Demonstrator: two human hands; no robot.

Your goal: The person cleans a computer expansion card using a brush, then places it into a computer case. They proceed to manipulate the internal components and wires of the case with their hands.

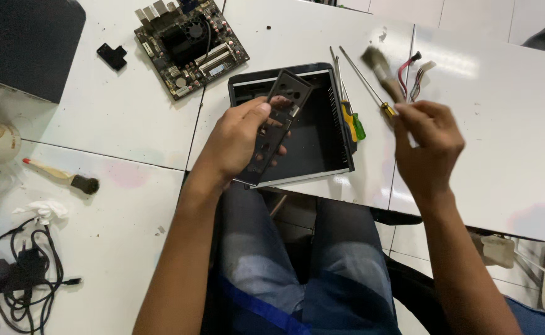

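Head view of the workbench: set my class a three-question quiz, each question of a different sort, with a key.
1. True or false: the left hand holds a black slotted metal plate.
2. What does the right hand hold? A) paintbrush B) screwdriver C) cable
3. Which part lies on the white table beyond the open black case?

Key: 1 true. 2 A, the paintbrush. 3 the circuit board.
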